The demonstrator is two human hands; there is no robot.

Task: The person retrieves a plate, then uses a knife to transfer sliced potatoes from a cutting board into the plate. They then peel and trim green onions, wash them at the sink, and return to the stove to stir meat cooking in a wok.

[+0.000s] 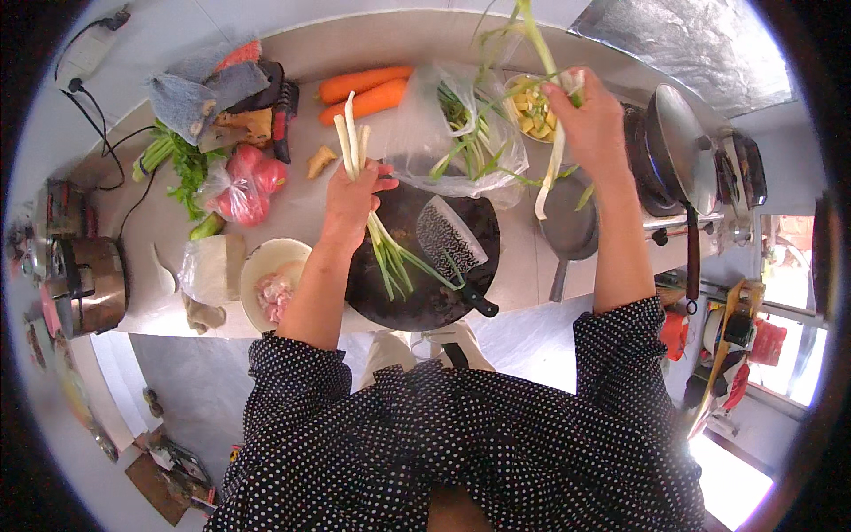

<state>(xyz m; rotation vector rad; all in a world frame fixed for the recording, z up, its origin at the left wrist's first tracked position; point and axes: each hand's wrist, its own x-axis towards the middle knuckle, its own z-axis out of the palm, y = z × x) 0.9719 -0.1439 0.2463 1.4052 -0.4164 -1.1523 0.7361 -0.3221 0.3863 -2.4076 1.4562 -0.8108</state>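
My left hand (356,199) is closed around a bunch of scallions (389,249), white ends pointing away from me and green ends hanging over the round dark cutting board (372,279). On that board lies a cleaver (452,233) with a patterned blade and a black handle; a few green leaves cross it. Raised at the right, my right hand (585,116) grips a longer scallion stalk (537,40), with a pale strip hanging below. Between the hands, a clear plastic bag (412,143) holds more scallions (469,133). A bowl of yellow chopped pieces (532,110) sits partly behind my right hand.
Two carrots (365,83) and a ginger piece (322,161) lie behind the board. Leftward are bagged tomatoes (249,189), leafy greens (189,166) and a bowl of raw meat (274,296). A small pan (568,226) and a stove with a wok (681,146) stand rightward.
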